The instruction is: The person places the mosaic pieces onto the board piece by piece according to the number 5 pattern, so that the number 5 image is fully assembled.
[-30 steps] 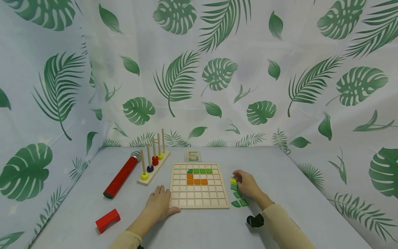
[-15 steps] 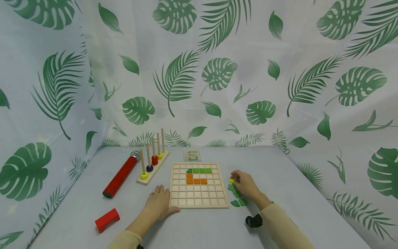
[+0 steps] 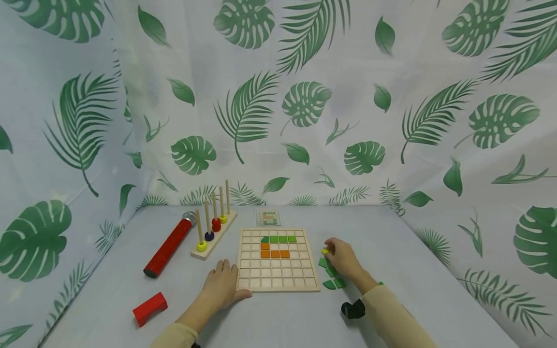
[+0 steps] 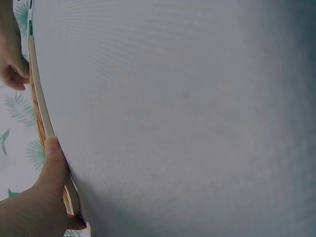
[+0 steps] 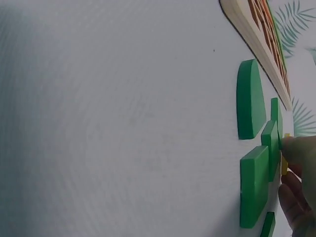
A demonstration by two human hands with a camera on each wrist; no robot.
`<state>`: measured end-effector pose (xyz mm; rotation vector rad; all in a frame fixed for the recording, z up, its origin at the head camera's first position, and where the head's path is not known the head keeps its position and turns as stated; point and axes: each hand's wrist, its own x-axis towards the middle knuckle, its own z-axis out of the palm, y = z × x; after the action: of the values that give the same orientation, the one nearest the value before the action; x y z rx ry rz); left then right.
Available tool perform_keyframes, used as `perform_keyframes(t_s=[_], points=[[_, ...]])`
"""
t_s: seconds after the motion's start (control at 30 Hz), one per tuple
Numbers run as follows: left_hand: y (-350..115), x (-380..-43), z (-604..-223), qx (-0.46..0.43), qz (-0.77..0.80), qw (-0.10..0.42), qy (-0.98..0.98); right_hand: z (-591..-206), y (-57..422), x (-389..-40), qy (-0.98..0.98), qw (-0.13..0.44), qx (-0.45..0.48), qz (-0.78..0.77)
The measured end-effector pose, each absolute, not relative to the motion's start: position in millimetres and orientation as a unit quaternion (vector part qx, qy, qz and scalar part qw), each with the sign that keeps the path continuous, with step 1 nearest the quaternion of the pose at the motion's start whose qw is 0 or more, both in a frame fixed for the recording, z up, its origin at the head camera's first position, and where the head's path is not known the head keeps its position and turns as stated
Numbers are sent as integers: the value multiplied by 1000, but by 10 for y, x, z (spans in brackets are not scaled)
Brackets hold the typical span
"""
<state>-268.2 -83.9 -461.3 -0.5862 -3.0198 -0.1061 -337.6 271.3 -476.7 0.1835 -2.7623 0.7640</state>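
At the lower left corner of a wooden grid board [image 3: 278,273], my left hand [image 3: 221,285] rests with fingers along the left side and the thumb by the front edge. In the left wrist view the thumb [image 4: 53,160] presses on the board's rim [image 4: 42,106]. Orange and green square tiles [image 3: 283,239] lie in the upper cells. Right of the board, my right hand [image 3: 345,258] pinches a small yellow tile [image 3: 324,251] between thumb and fingers, which partly hide it. Several green tiles lie below that hand, including a quarter-round green tile [image 5: 249,101].
A small pattern card [image 3: 268,217] lies behind the board. To the left are a peg stand [image 3: 215,237] with coloured rings, a red microphone [image 3: 169,246] and a red block [image 3: 150,308]. A black device [image 3: 353,309] shows by the right sleeve.
My right hand has shifted slightly, and the yellow tile and the nearest green tile have moved a little left. My left hand has stayed at the board.
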Motion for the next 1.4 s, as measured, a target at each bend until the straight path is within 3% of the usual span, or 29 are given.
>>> perform_keyframes(t_s=[0.43,1.4], points=[[-842,-2705,-4614,-186,-39,33,-981,-4713,2514,-3417,-940,165,73,290],[-843,-2696,-4637,-188,-34,41,-981,-4819,1918,-3415,-926,157,177,293]])
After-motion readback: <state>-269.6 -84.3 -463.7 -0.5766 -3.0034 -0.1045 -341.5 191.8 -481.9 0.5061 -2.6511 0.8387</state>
